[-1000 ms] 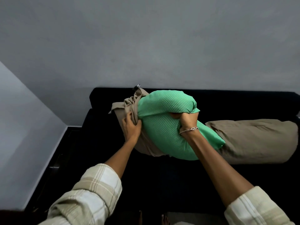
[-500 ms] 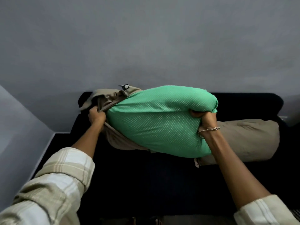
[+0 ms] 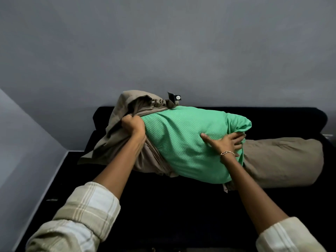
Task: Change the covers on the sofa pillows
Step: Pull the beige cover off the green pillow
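Grey wall (image 3: 163, 51) filled the upper half of the view, with a dark sofa (image 3: 181, 206) below it. On the seat, to the right, lay a tan pillow (image 3: 283, 160), fully inside its cover and untouched. In front of it, leaning partly on it, was the green pillow (image 3: 187, 142), a dotted bolster lying across the seat. A tan cover (image 3: 116, 142) sat bunched over its left end only, and most of the green was bare.

The left hand (image 3: 132, 124) had its fingers curled tight into a fistful of that cover at the pillow's left shoulder. The right hand (image 3: 225, 142) lay flat on the green pillow near its right end, fingers spread and pressing into the stuffing, gripping nothing. A thin bracelet (image 3: 227, 153) circled the right wrist. A small dark tag (image 3: 177, 97) stuck up from the cover's top edge.

As for progress, the job looked about midway on this pillow. The cover held only one end, and the pictures did not settle whether it was going on or coming off. Either way, most of its length remained to be worked, and no other spare cover was in view.

By count: one sofa, two pillows, two tan covers (one fitted, one bunched), two hands, one bracelet, one tag.
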Demonstrator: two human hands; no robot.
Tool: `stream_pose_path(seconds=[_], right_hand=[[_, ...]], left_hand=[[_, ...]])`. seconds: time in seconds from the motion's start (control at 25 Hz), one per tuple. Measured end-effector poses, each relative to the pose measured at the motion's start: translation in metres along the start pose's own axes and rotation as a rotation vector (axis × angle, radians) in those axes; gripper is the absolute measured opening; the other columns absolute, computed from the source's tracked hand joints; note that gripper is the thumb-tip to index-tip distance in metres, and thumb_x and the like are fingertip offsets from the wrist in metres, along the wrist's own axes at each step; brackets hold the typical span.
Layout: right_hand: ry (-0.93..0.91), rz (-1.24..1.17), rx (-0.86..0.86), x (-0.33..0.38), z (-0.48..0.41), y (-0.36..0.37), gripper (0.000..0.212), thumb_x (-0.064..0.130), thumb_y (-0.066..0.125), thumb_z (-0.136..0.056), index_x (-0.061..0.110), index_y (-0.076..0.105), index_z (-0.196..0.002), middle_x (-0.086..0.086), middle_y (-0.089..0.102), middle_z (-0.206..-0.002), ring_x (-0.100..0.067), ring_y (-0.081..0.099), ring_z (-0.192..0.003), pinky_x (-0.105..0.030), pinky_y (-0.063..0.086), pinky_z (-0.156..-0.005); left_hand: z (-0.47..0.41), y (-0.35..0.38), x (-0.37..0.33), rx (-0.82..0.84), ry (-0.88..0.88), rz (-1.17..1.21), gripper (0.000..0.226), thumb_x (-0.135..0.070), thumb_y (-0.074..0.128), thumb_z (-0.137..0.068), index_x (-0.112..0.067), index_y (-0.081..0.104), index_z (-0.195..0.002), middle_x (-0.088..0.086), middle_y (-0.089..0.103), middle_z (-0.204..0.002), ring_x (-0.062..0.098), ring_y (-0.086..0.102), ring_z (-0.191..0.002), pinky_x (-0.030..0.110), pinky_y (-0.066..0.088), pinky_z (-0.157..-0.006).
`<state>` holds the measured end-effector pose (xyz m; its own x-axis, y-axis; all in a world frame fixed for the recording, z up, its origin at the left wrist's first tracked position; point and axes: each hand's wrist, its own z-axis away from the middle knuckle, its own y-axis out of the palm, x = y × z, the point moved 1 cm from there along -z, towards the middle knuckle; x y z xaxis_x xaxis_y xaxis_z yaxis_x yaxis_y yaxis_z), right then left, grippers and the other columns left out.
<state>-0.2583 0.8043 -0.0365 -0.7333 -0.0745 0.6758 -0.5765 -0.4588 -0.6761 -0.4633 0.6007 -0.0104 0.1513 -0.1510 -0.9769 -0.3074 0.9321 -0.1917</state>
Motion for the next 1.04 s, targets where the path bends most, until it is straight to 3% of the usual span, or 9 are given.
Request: stream_pose_path(seconds=[0.12, 0.24, 0.36, 0.44, 0.52, 0.64, 0.72, 0.92, 1.04], right_hand=[[-0.338, 0.173, -0.188, 0.008, 0.016, 0.008, 0.16, 0.093, 0.057, -0.031, 0.011, -0.007, -0.153, -0.011, -0.006, -0.161, -0.038, -0.003, -0.147, -0.065, 0.0, -0.111], [-0.787, 0.373, -0.107, 0.039, 0.037, 0.041, 0.145, 0.091, 0.059, -0.038, 0.009, 0.018, -0.15, -0.012, 0.026, -0.153, -0.033, 0.014, -0.145, -0.054, -0.003, -0.115], [-0.795, 0.417, -0.104, 0.052, 0.036, 0.068, 0.095, 0.052, 0.082, -0.053, 0.009, 0.042, -0.128, -0.012, 0.051, -0.122, -0.033, 0.042, -0.114, -0.047, 0.036, -0.099], [-0.829, 0.304, -0.065, 0.039, 0.019, 0.078, 0.057, 0.026, 0.079, -0.061, 0.016, 0.056, -0.112, -0.009, 0.063, -0.111, -0.034, 0.051, -0.102, -0.034, 0.031, -0.076], [-0.891, 0.173, -0.001, 0.022, 0.007, 0.088, 0.034, 0.012, 0.073, -0.06, 0.017, 0.068, -0.093, -0.009, 0.069, -0.095, -0.038, 0.059, -0.09, -0.034, 0.033, -0.07], [-0.937, 0.143, 0.054, 0.012, -0.001, 0.106, 0.027, 0.007, 0.065, -0.056, 0.004, 0.07, -0.083, -0.016, 0.069, -0.09, -0.041, 0.061, -0.089, -0.038, 0.05, -0.076], [-1.002, 0.164, 0.095, 0.01, -0.001, 0.116, 0.028, 0.013, 0.063, -0.058, 0.006, 0.072, -0.084, -0.012, 0.071, -0.097, -0.036, 0.06, -0.099, -0.038, 0.048, -0.087], [-1.134, 0.245, 0.111, 0.011, 0.007, 0.111, 0.011, 0.01, 0.057, -0.056, 0.013, 0.061, -0.067, -0.001, 0.066, -0.072, -0.029, 0.061, -0.08, -0.039, 0.042, -0.078], [-1.226, 0.329, 0.016, 0.007, 0.018, 0.098, 0.015, 0.004, 0.057, -0.053, 0.015, 0.051, -0.061, 0.001, 0.059, -0.061, -0.026, 0.051, -0.069, -0.034, 0.03, -0.069]], left_hand=[[0.008, 0.002, -0.009, -0.021, -0.008, 0.032, 0.026, 0.008, 0.046, -0.077, 0.017, 0.065, -0.093, 0.027, 0.07, -0.106, 0.036, 0.066, -0.099, 0.04, 0.046, -0.078], [0.034, 0.01, -0.021, 0.079, 0.052, 0.0, 0.021, 0.01, 0.048, -0.076, 0.016, 0.066, -0.086, 0.023, 0.072, -0.101, 0.018, 0.063, -0.089, 0.037, 0.043, -0.074], [0.071, 0.013, -0.026, 0.169, 0.144, -0.002, 0.021, 0.009, 0.048, -0.072, 0.006, 0.068, -0.079, 0.022, 0.073, -0.093, 0.022, 0.064, -0.082, 0.037, 0.041, -0.068], [0.085, 0.009, -0.024, 0.188, 0.372, -0.159, 0.016, 0.002, 0.048, -0.065, -0.008, 0.059, -0.072, 0.017, 0.071, -0.08, 0.037, 0.063, -0.077, 0.037, 0.034, -0.057], [0.082, 0.0, -0.025, 0.162, 0.656, -0.34, 0.036, 0.0, 0.049, -0.061, -0.021, 0.059, -0.089, 0.005, 0.067, -0.095, 0.033, 0.06, -0.082, 0.037, 0.038, -0.06], [0.069, -0.001, -0.025, 0.225, 1.322, -0.694, 0.073, -0.005, 0.051, -0.061, -0.028, 0.053, -0.13, 0.004, 0.049, -0.137, 0.029, 0.049, -0.111, 0.041, 0.042, -0.086], [0.06, 0.005, -0.024, 0.375, 1.535, -0.862, 0.071, -0.01, 0.057, -0.064, -0.031, 0.054, -0.132, 0.002, 0.048, -0.144, 0.032, 0.047, -0.117, 0.044, 0.046, -0.086], [0.028, 0.003, -0.02, 0.318, 1.36, -0.793, 0.035, -0.009, 0.057, -0.08, -0.029, 0.072, -0.105, -0.007, 0.067, -0.116, 0.029, 0.059, -0.102, 0.036, 0.056, -0.055], [0.018, -0.002, -0.03, 0.28, 1.169, -0.824, 0.021, -0.006, 0.057, -0.081, -0.018, 0.071, -0.09, 0.002, 0.072, -0.094, 0.034, 0.062, -0.091, 0.038, 0.052, -0.057]])
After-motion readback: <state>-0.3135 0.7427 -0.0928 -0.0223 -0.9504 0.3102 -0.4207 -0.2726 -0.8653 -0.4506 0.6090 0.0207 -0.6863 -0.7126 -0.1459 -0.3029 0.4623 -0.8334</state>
